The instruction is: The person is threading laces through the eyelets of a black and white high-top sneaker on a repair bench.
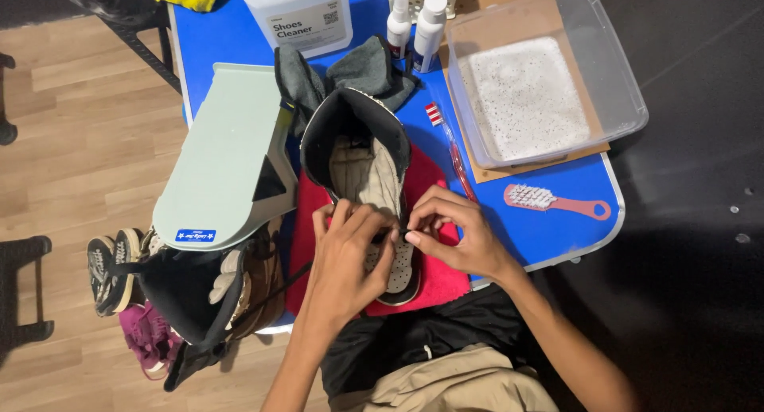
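Item: one high-top shoe [362, 169] with a black padded collar, beige tongue and perforated pale toe. It is laid sole-down on a red cloth [430, 277] at the near edge of a blue folding table [549, 233], toe toward the person, so that the lacing area is brought within reach of both hands. The collar is spread wide and the tongue exposed; no lace can be made out in the upper eyelets.

Left hand [346, 261]: laid over the forefoot, fingers curled down onto the upper, apparently steadying it; whether anything is pinched cannot be told.

Right hand [454, 229]: thumb and forefinger pinched together at the shoe's edge beside the tongue, on something too small to identify.

Adjacent: grey cloth [366, 70] behind the heel; red-handled toothbrush [454, 153]; pink scrubbing brush [557, 201]; clear plastic tub [621, 78] holding foamy water; two white spray bottles [418, 18]; large translucent liquid jug [298, 10]; pale green lid [227, 157]; further shoes [111, 265] kept below on the wooden floor.
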